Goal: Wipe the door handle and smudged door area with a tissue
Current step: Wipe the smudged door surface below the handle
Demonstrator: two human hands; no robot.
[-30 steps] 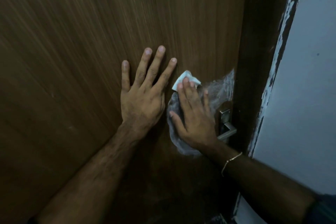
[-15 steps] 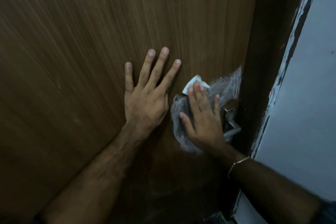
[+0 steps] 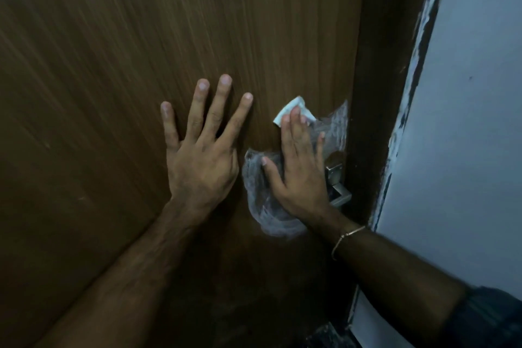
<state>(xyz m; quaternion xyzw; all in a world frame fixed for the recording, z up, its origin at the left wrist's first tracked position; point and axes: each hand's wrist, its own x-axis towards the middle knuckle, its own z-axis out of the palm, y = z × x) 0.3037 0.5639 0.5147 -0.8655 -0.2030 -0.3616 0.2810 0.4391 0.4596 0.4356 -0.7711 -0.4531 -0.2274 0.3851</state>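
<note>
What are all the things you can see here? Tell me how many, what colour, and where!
door: one, brown wood grain, fills the left and middle.
smudged patch: one, whitish grey, on the door beside the handle, around the right hand.
tissue: one, white, pressed on the door under the right hand's fingertips.
door handle: one, silver metal, at the door's right edge, partly hidden by the right hand.
door frame: one, dark brown, right of the door.
wall: one, pale grey-blue, far right.
bracelet: one, thin and golden, on the right wrist.
left hand: one, flat on the door, fingers spread.
right hand: one, flat on the tissue.
</note>
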